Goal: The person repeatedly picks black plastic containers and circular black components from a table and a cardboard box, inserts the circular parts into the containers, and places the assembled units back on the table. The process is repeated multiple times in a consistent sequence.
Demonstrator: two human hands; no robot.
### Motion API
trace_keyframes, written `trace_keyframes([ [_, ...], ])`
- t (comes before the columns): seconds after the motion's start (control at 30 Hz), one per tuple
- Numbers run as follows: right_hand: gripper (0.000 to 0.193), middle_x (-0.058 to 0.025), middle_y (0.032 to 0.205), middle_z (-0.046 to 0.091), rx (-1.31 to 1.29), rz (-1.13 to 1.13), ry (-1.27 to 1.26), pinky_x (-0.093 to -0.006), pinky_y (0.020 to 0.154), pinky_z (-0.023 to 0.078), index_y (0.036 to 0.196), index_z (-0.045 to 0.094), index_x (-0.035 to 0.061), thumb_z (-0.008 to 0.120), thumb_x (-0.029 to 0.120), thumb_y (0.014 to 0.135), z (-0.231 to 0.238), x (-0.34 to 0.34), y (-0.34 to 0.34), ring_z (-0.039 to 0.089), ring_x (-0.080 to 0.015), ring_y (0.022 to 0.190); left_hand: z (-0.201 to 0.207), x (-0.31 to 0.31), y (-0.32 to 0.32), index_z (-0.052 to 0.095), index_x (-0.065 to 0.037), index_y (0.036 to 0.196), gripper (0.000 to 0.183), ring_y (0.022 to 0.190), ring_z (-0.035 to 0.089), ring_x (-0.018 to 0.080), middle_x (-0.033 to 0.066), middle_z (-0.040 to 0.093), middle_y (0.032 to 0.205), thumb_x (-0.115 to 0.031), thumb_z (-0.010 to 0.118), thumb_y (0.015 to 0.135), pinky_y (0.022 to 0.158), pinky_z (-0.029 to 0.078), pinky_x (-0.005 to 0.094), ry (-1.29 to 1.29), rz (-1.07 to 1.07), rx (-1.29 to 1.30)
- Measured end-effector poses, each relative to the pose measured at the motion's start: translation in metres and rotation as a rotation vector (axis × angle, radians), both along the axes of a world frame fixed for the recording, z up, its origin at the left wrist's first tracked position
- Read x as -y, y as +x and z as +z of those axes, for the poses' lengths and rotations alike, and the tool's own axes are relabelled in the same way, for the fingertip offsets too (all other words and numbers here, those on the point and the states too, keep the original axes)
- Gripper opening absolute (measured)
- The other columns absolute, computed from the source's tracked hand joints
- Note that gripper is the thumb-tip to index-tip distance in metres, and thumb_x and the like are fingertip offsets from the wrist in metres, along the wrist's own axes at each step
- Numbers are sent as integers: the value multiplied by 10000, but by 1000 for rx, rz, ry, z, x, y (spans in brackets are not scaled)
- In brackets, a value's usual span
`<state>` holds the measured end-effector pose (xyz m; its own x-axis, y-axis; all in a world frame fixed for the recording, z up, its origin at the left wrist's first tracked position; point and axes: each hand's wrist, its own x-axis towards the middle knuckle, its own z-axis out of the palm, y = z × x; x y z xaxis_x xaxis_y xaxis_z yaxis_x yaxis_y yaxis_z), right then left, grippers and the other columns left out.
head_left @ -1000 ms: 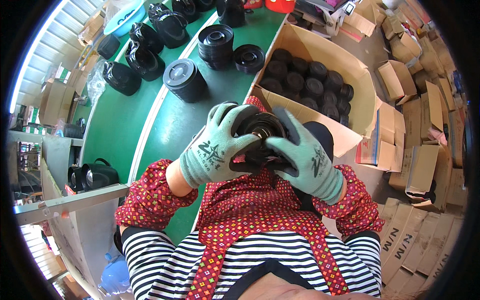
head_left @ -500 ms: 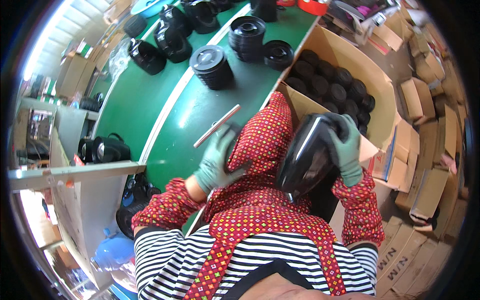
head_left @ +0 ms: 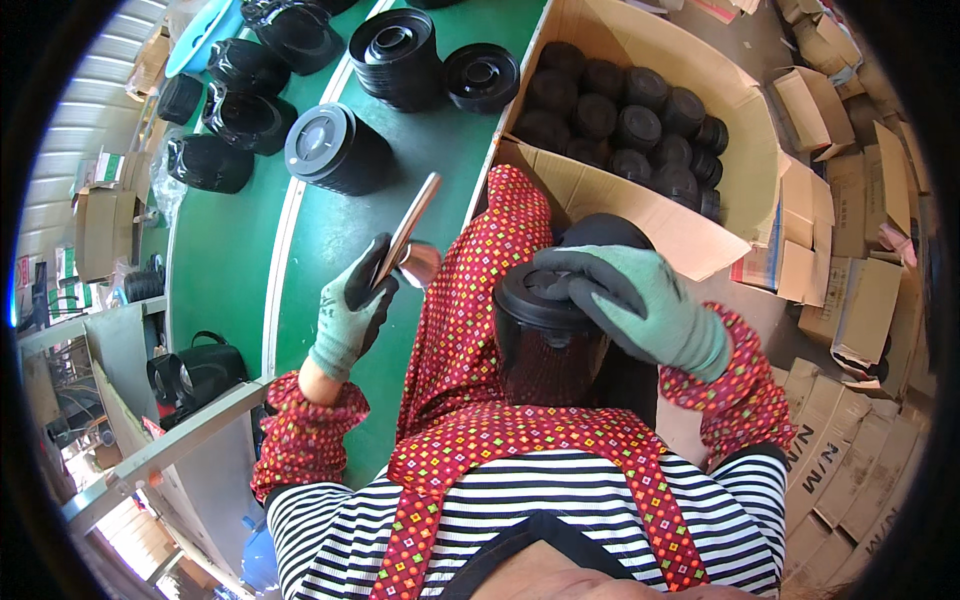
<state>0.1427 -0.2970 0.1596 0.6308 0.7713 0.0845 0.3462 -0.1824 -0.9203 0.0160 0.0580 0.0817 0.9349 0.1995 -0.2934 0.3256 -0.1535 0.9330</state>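
My left hand (head_left: 355, 305), in a green and dark-grey glove, is closed around a thin, flat, pinkish-brown bar (head_left: 410, 222). A shiny copper-coloured piece (head_left: 420, 263) shows beside the bar; whether they are joined I cannot tell. My right hand (head_left: 640, 300), gloved alike, lies over the top of a glossy black container (head_left: 550, 365) with its fingers curled on the round black lid (head_left: 530, 300). This container stands nearly upright against my patterned red apron (head_left: 450, 330). Another dark rounded thing (head_left: 605, 232) shows behind it, partly hidden by my right hand.
On the green table (head_left: 225, 300) stand stacked black lids (head_left: 330, 150), ring-shaped black parts (head_left: 395, 55) and several glossy black housings (head_left: 245, 115). An open cardboard box (head_left: 740, 110) of black round pieces stands right of the table edge. Flattened cartons (head_left: 830, 470) lie at the right.
The glossy black container has gone from tilted to nearly upright, and my right hand has shifted from its side onto its lid. My left hand has moved left with the bar, now held steeper.
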Motion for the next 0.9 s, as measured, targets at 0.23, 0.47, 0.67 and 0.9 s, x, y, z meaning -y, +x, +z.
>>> trace_keyframes([
  [0.23, 393, -151, 1216, 689, 719, 76, 64, -500, 1114, 448, 1241, 732, 83, 758, 200, 866, 6, -63, 87, 653, -359, 1155, 130, 60, 66, 552, 25, 1521, 554, 1028, 696, 127, 186, 700, 1353, -49, 690, 990, 815, 554, 277, 332, -463, 149],
  [0.47, 272, -126, 1291, 653, 212, 92, 372, -432, 1109, 481, 1236, 708, 51, 699, 213, 1018, -120, -47, 96, 623, -313, 1211, 134, 81, 130, 644, 36, 1376, 671, 1107, 679, 351, 208, 707, 1240, -461, 695, 928, 972, 520, 496, 262, -734, 629],
  [0.67, 295, -154, 1334, 642, -164, 328, 527, -435, 1184, 419, 1291, 661, 26, 669, 174, 1036, -119, -41, 96, 572, -298, 1333, 103, 164, 124, 681, -79, 1120, 444, 1036, 612, 324, 119, 636, 1106, -401, 720, 817, 923, 478, 470, 199, -918, 729],
  [0.9, 306, -189, 1418, 587, -14, 342, 772, -486, 1250, 336, 1300, 632, 17, 652, 150, 1025, -117, -46, 84, 522, -341, 1409, 109, 209, 115, 675, -87, 1057, 384, 1040, 578, 327, 115, 605, 1085, -359, 728, 791, 910, 442, 510, 399, -755, 603],
])
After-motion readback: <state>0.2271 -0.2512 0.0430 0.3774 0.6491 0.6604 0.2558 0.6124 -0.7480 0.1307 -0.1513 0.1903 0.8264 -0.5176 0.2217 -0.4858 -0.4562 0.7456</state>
